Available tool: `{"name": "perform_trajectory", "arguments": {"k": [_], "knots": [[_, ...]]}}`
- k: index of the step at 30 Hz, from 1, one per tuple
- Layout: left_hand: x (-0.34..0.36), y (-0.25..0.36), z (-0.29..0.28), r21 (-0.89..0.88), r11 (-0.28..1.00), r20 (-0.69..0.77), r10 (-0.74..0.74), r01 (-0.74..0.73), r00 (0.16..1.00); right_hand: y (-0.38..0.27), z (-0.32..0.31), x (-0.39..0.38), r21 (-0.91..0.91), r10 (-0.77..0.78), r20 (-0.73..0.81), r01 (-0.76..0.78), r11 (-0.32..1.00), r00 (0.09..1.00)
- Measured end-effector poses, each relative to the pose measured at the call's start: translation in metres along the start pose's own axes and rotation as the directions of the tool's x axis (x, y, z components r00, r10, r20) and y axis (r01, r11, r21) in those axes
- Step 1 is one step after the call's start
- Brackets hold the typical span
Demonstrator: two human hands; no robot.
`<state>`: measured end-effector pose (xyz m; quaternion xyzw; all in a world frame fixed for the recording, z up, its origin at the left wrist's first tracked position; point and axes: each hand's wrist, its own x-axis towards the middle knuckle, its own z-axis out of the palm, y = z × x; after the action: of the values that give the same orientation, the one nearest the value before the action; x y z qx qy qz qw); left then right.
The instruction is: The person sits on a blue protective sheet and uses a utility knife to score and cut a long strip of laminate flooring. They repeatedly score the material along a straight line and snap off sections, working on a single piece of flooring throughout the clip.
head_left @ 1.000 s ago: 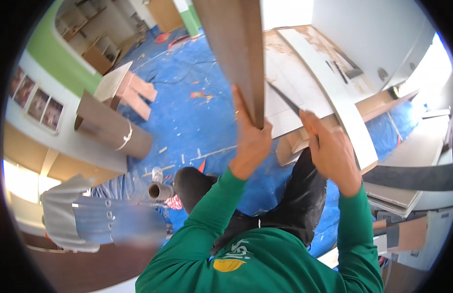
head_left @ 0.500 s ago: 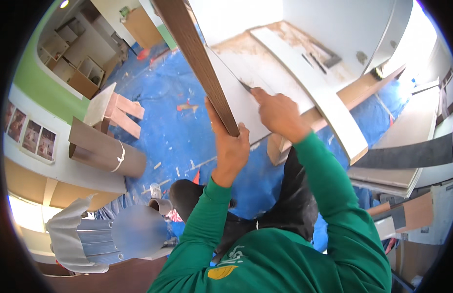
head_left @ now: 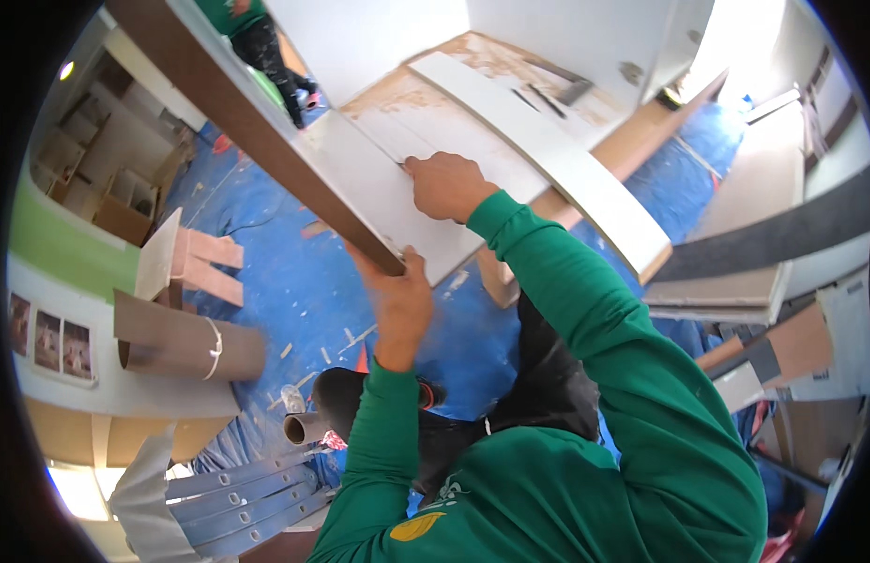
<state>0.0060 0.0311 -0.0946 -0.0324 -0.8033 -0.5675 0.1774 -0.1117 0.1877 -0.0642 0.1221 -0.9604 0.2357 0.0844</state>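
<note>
My left hand is wrapped round the near end of a long board with a brown edge, which slants up to the far left. My right hand is closed over a slim pointed tool that looks like a utility knife. Most of it is hidden in my fist; only a thin metal tip shows. The tip is at a white panel, by a thin dark line that runs along the panel.
A long white strip board lies across the work surface, with dark tools beyond it. Blue sheeting covers the floor. A small wooden stool and a brown roll stand left. Another person stands at the far left.
My right hand has moved left and farther away with the slim tool. My left hand and the brown-edged board have shifted left in view, the board now slanting more. Another person has come into view.
</note>
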Motion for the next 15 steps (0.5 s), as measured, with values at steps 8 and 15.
{"name": "perform_trajectory", "arguments": {"k": [8, 15], "knots": [[-0.013, 0.004, -0.005, -0.153, 0.985, -0.032, -0.085, 0.08, 0.996, -0.015, -0.089, -0.19, 0.085, 0.053, 0.003, -0.053, 0.995, 0.999], [-0.009, 0.001, 0.009, -0.128, 0.99, -0.038, 0.06, -0.065, 0.997, -0.004, -0.02, -0.018, 0.005, 0.083, 0.11, -0.084, 0.996, 0.99]]}}
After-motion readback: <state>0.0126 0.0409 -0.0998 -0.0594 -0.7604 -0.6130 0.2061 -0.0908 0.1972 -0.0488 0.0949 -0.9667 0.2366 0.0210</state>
